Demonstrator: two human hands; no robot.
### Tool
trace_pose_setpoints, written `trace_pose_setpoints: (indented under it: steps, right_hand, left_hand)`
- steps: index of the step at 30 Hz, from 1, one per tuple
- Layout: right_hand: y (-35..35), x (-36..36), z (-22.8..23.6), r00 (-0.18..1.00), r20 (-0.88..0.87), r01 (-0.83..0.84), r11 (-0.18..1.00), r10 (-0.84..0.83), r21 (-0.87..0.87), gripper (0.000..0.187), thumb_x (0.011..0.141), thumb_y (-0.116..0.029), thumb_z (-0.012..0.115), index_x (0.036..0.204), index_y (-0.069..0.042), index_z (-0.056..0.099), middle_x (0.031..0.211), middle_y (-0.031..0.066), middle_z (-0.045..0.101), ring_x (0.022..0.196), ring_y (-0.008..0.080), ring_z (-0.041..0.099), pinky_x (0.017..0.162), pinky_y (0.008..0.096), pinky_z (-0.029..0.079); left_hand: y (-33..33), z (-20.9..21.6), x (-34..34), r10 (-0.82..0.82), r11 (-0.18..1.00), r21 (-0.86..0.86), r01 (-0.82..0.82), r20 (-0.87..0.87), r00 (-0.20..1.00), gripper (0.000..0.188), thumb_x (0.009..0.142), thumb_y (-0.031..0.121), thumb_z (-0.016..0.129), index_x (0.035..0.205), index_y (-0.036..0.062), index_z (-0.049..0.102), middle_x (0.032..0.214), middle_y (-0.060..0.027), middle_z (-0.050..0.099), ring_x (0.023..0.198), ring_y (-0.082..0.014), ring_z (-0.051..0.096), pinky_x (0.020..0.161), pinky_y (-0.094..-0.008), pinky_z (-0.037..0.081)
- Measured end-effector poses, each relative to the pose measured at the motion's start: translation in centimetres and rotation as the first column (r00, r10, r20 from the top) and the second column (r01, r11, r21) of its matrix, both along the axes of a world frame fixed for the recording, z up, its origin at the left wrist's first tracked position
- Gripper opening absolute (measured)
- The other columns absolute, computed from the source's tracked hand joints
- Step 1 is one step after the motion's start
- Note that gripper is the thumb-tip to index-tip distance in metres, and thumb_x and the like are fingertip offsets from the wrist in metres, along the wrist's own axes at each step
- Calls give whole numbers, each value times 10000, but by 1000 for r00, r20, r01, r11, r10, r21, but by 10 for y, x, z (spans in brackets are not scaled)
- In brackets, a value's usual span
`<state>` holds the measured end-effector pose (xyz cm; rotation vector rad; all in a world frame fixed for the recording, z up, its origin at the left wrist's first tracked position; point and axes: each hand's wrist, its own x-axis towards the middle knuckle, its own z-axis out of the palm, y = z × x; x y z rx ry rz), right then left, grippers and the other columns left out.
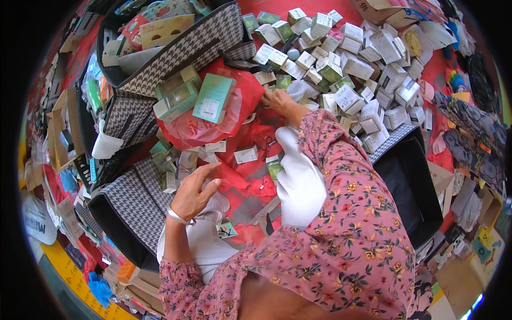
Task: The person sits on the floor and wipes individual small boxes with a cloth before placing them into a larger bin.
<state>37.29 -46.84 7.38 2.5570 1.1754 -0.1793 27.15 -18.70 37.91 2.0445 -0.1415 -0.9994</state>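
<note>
My left hand (193, 196), with a pale bracelet at the wrist, hovers over my left knee. Its fingers are stretched out and it holds nothing. My right hand (278, 101) reaches forward to the near left side of the box pile, beside the edge of a red plastic bag (246, 96). Its fingers bend downward and their tips are partly hidden, so what they grip is unclear. On the bag lie a mint-green box (214, 98) and a clear-windowed box (180, 96). Between my legs are a small white box (246, 155) and a green-and-white box (274, 166).
Many small white-and-green boxes (349, 98) heap up ahead and to the right. A houndstooth storage bin (181, 45) filled with packages stands at the front left. Other houndstooth bins lie at my left (130, 194) and right (408, 184). Red sheeting (352, 12) covers the floor.
</note>
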Motion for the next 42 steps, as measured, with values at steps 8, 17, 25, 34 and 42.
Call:
trace_pose_setpoints:
  steps: [8,17,25,34,42]
  right_hand:
    - [-8,-5,31,986,-151,-65,998,63,-4,260,789,-173,465,1019,-56,493,909,201,536,757,278,577,574,318,482]
    - [-55,5,176,351,-726,919,367,-592,145,427,601,-372,678,777,16,647,764,157,617,642,215,599,590,318,472]
    - [74,-12,361,152,-983,964,234,-99,125,545,668,-447,667,855,62,612,747,73,593,599,124,550,545,256,450]
    - [170,-28,375,234,-955,960,197,-183,198,538,722,-521,604,760,15,631,679,77,593,590,147,546,542,285,437]
    - [209,-66,372,978,134,-184,361,158,914,164,722,-157,576,868,-91,607,975,88,553,832,228,558,670,338,456]
  left_hand:
    - [-1,10,0,24,999,-45,-22,41,999,371,826,220,527,1135,17,495,1056,-172,561,952,-288,556,784,-335,439]
    - [15,5,-3,348,907,-293,-304,111,931,351,844,154,490,1155,-8,476,1031,-88,569,933,-151,527,812,-273,418]
    - [14,12,-2,596,485,-542,-686,-369,713,541,883,356,461,1336,171,230,1287,-84,383,1113,-254,457,836,-355,435]
    - [37,-2,-7,438,-86,-685,-724,-679,590,418,911,377,365,1237,116,355,1116,-101,515,953,-256,552,741,-437,514]
    - [39,-13,-16,445,-124,-704,-700,-670,595,421,889,394,398,1195,107,424,1107,-117,536,979,-272,550,753,-430,516]
